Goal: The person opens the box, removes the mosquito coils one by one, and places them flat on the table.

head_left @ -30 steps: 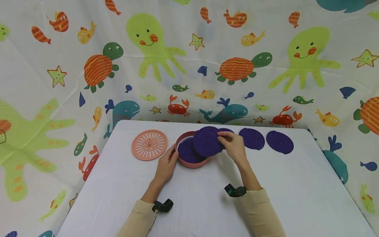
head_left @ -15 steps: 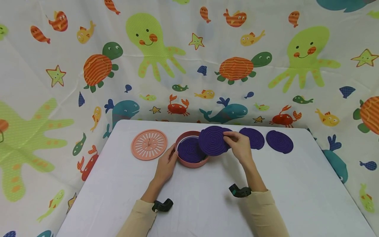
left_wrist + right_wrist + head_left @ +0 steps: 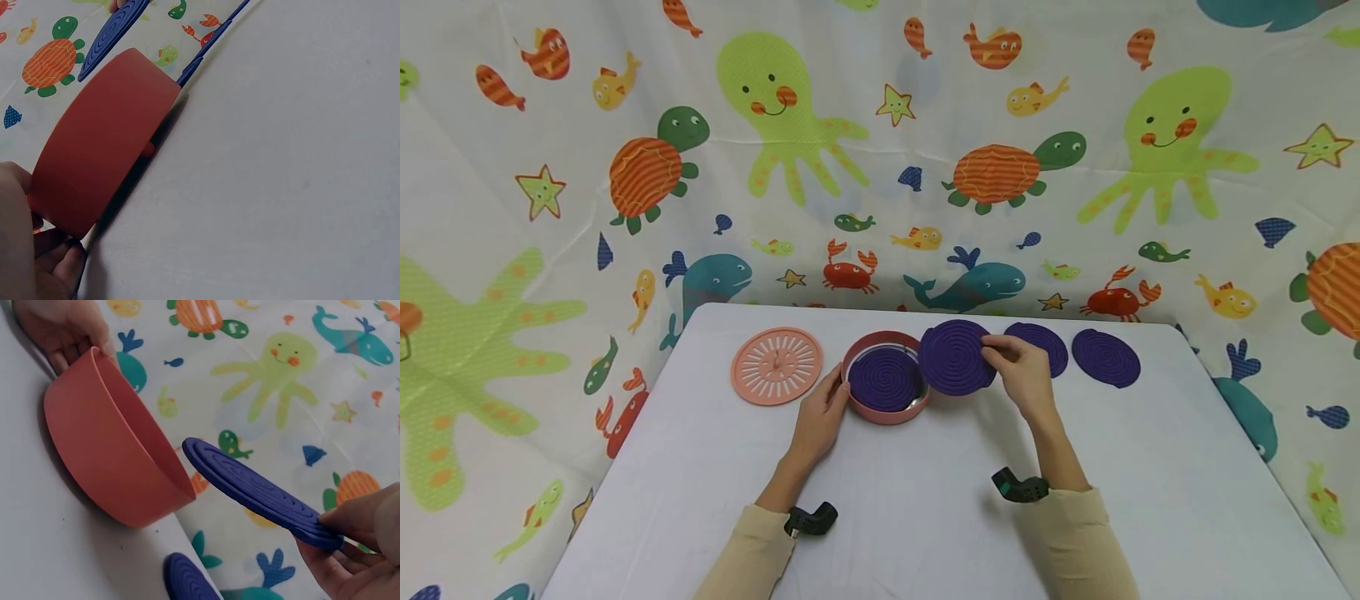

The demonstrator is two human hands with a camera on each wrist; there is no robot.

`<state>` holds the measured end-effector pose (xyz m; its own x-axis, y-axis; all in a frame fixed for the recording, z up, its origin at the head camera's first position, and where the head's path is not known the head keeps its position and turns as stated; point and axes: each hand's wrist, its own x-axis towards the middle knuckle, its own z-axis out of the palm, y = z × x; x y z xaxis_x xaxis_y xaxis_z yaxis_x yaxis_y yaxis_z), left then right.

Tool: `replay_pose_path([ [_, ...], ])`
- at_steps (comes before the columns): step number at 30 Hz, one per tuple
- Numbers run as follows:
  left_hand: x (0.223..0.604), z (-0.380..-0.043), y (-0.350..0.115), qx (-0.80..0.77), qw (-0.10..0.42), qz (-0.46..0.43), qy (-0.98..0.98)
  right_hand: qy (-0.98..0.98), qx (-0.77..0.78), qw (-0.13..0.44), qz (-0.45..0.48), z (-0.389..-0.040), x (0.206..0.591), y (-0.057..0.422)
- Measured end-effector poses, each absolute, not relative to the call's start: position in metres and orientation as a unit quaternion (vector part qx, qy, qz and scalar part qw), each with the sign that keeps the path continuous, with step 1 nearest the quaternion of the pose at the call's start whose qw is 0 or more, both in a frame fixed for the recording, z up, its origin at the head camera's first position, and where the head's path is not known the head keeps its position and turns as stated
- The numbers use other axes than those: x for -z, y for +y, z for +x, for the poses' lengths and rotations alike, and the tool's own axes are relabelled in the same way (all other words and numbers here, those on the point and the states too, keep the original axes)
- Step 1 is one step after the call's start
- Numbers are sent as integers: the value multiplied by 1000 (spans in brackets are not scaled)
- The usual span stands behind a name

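Note:
My right hand [image 3: 1024, 373] pinches a dark purple spiral mosquito coil [image 3: 955, 358] by its right edge, thumb on one face and fingers under the other. The coil hangs tilted above the table, just right of a round pink mosquito coil holder [image 3: 887, 419]. In the right wrist view, the held coil [image 3: 250, 487] points its far edge toward the holder's rim. My left hand [image 3: 820, 417] grips the holder's left side, its thumb by the rim. Inside the holder lies another purple coil [image 3: 886, 379], with shiny metal showing around it.
Left of the holder, a pink slotted lid [image 3: 777, 367] lies flat on the white table [image 3: 910, 508]. Two more purple coils rest on the right, one [image 3: 1041, 346] partly behind my right hand and another [image 3: 1106, 358] farther out. A sea-animal curtain [image 3: 865, 167] hangs behind.
My right hand has moved right with its coil, away from over the holder, so more of the coil inside shows. A coil on the table behind is now covered. My left hand stays put.

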<state>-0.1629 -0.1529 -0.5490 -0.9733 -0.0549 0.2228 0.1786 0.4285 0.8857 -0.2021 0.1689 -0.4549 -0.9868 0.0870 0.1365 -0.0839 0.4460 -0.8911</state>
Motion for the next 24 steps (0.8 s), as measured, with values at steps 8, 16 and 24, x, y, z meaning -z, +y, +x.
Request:
replay_pose_path([
  [8,549,-162,-153,534,108,-38,-838,-847,-523,88,-17,-198,455,180],
  [16,551,-162,-154,537,109,-38,-836,-856,-510,81,-31,-197,460,190],
  [24,552,-163,-153,536,116,-37,-836,-857,-509,71,-41,-195,466,199],
])
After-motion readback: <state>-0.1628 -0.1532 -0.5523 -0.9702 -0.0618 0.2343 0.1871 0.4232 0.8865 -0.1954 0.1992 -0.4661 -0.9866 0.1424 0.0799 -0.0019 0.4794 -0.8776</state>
